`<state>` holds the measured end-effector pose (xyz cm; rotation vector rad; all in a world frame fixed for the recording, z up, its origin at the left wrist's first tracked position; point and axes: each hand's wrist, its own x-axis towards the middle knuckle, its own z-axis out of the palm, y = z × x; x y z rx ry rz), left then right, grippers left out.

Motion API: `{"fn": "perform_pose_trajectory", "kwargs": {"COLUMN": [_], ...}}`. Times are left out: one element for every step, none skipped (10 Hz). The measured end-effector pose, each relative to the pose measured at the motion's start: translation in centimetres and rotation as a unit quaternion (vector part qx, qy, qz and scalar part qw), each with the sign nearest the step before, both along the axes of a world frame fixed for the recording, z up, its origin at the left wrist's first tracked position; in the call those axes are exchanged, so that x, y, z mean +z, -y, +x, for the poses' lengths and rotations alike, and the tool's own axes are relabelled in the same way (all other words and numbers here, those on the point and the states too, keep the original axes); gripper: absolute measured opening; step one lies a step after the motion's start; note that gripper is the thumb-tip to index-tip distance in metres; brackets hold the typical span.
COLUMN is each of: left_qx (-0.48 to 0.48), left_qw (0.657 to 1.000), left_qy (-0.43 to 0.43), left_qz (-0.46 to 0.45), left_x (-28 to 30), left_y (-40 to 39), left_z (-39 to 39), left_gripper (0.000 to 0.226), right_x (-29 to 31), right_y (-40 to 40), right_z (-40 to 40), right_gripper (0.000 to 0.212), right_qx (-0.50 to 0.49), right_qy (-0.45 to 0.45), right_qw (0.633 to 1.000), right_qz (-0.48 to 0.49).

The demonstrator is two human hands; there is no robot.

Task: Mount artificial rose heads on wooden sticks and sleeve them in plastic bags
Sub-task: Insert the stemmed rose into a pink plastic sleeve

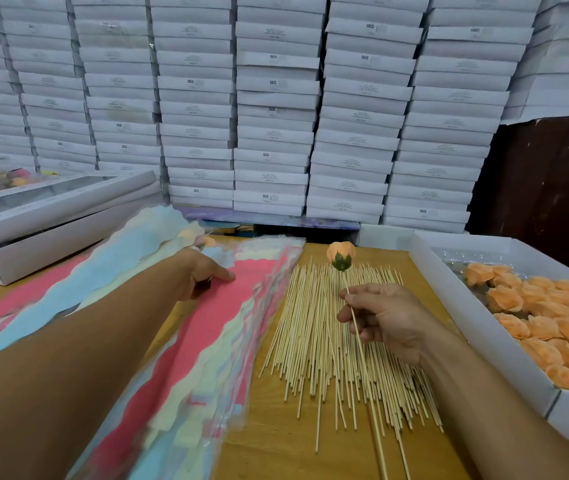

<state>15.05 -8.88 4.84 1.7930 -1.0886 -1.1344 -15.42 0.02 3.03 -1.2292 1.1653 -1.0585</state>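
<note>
Hands: both reach forward over the counter, well apart from each other.
Right hand: fingers curled, pinching a wooden stick between thumb and fingertips; the grip sits on the stick's upper part.
Rose head: peach petals over a green base, mounted on the far tip of the held stick, beyond the right hand's fingertips.
Held stick: tilted, its near end running back toward the person, below the right wrist.
Loose sticks: a fanned heap lying on the counter directly under the right hand.
Left hand: palm down, fingers extended and touching the top of the plastic bags; it grips nothing that can be seen.
Plastic bags: a long overlapping stack with pink, blue and pale yellow scalloped bands, lying under the left hand and forearm, just left of the loose sticks.
Sleeved rose: a peach head seen through plastic just beyond the left hand; detail blurred.
Tray of rose heads: a white box to the right of the right hand, holding many peach heads.
Windowed box: white, left of the left forearm.
Stacked boxes: white columns beyond both hands.
</note>
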Motion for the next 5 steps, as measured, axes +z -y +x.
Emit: {"fn": "perform_pose_trajectory", "kwargs": {"left_qx": [-0.006, -0.017, -0.021, -0.049, -0.071], "left_qw": [1.000, 0.999, 0.998, 0.993, 0.983], "left_qy": [0.003, 0.031, 0.059, 0.104, 0.167], "left_qz": [-0.010, -0.011, -0.018, -0.014, 0.010], "left_x": [0.00, 0.02, 0.03, 0.04, 0.73], "left_y": [-0.01, -0.09, -0.01, 0.38, 0.52], "left_z": [0.26, 0.27, 0.46, 0.81, 1.25], "left_gripper": [0.081, 0.073, 0.054, 0.035, 0.017], "right_x": [0.05, 0.11, 0.19, 0.28, 0.24], "right_y": [-0.03, -0.08, -0.16, -0.22, -0.20], "right_z": [-0.04, 0.03, 0.10, 0.04, 0.04], "right_gripper": [0.014, 0.014, 0.014, 0.014, 0.014], "right_qx": [-0.001, -0.001, -0.002, -0.003, -0.003], "right_qy": [-0.001, 0.000, 0.003, 0.003, 0.001], "right_qw": [1.000, 1.000, 1.000, 1.000, 1.000], "right_qz": [0.001, 0.001, 0.001, 0.002, 0.000]}}
